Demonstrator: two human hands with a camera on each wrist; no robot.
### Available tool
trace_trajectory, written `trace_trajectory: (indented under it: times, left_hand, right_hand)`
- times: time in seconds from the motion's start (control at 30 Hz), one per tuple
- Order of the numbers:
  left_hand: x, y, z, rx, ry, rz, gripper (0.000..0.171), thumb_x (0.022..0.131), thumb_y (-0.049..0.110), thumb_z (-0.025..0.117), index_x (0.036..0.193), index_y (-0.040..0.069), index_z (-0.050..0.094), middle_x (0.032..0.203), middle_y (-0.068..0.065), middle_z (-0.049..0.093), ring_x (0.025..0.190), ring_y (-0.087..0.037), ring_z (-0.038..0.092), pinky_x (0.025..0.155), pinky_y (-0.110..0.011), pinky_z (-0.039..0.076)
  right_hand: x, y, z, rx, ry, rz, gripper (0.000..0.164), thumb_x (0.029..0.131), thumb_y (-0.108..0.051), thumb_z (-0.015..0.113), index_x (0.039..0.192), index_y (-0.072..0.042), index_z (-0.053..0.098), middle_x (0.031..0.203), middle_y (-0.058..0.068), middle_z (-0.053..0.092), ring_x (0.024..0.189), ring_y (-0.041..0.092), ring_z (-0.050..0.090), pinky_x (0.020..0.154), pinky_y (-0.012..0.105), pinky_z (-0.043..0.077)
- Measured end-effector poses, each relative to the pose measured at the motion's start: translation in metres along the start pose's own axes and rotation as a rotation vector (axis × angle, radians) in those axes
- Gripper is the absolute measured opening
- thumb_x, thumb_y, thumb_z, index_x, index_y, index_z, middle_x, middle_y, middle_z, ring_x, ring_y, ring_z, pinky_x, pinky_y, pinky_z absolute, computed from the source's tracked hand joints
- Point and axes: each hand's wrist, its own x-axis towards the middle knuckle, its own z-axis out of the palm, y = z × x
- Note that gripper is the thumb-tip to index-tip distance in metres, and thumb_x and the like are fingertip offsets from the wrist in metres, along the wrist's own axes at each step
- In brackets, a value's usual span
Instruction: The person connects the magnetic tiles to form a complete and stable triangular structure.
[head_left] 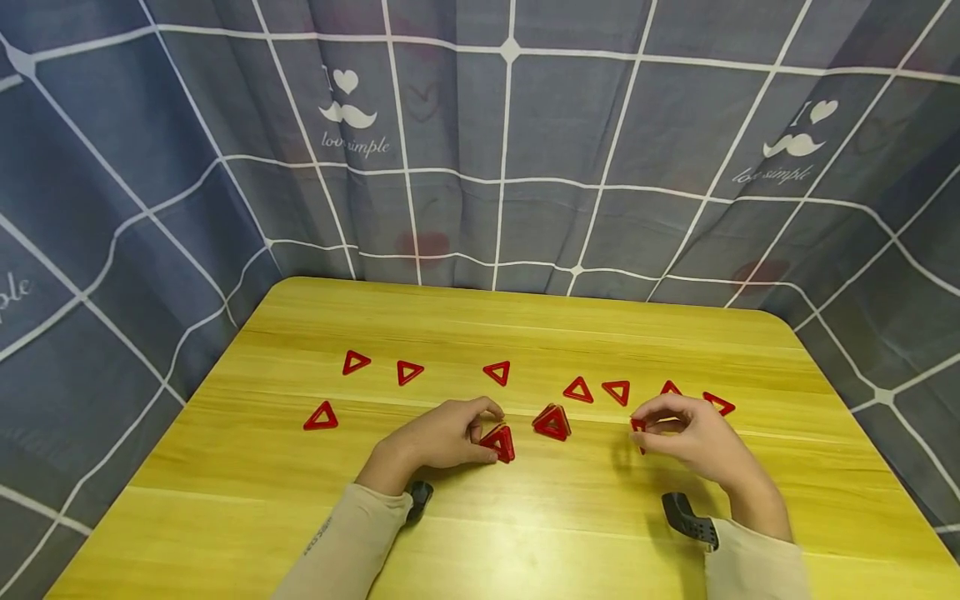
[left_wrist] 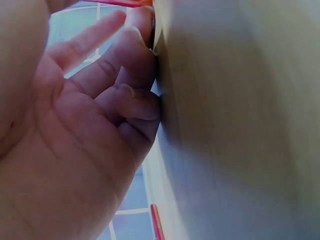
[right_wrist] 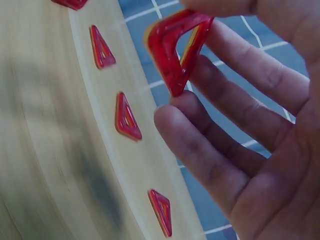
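Note:
My left hand (head_left: pixel 446 437) grips a small stack of red triangle frames (head_left: pixel 507 452) low over the table, thumb at its near side and fingers curled behind. In the left wrist view just a strip of red shows at the top edge. A second red stack (head_left: pixel 561 428) sits just right of that hand. On the right side, my right hand (head_left: pixel 693 429) pinches a single red triangle frame (right_wrist: pixel 165 50) by its edge, raised above the tabletop and tilted, with the lower fingers spread apart from it.
Loose red triangle frames lie along the back of the yellow wooden table (head_left: pixel 300 500). One triangle (head_left: pixel 321 427) is at the left, and another triangle (head_left: pixel 726 411) lies beyond the right hand. A grey checked curtain (head_left: pixel 465 208) hangs close behind and beside the table.

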Motion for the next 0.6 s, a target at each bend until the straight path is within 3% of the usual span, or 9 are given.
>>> trace_trajectory:
  times: [0.13, 0.3, 0.6]
  left_hand:
    - [0.000, 0.000, -0.001, 0.011, -0.010, 0.018, 0.042, 0.089, 0.022, 0.080, 0.127, 0.016, 0.064, 0.080, 0.002, 0.056, 0.072, -0.010, 0.050, 0.071, -0.030, 0.044]
    - [0.000, -0.001, -0.001, 0.016, -0.008, 0.016, 0.040, 0.090, 0.021, 0.079, 0.126, 0.015, 0.066, 0.078, 0.002, 0.055, 0.071, -0.010, 0.049, 0.070, -0.030, 0.043]
    - [0.000, -0.001, 0.001, 0.013, 0.003, 0.003, 0.038, 0.088, 0.023, 0.081, 0.122, 0.013, 0.067, 0.077, 0.003, 0.055, 0.069, -0.009, 0.049, 0.069, -0.029, 0.043]
  right_hand:
    - [0.005, -0.001, 0.008, 0.009, -0.005, -0.063, 0.021, 0.082, -0.008, 0.084, 0.100, -0.004, 0.073, 0.097, 0.008, 0.071, 0.086, 0.019, 0.070, 0.074, 0.033, 0.057]
    - [0.015, -0.004, 0.021, 0.057, -0.067, -0.154, 0.019, 0.082, -0.004, 0.083, 0.098, -0.008, 0.074, 0.097, 0.016, 0.071, 0.090, 0.021, 0.069, 0.082, 0.039, 0.056]
    - [0.024, -0.014, 0.041, 0.059, -0.104, -0.213, 0.019, 0.081, -0.007, 0.086, 0.098, -0.009, 0.077, 0.100, 0.014, 0.072, 0.092, 0.023, 0.067, 0.081, 0.036, 0.056]
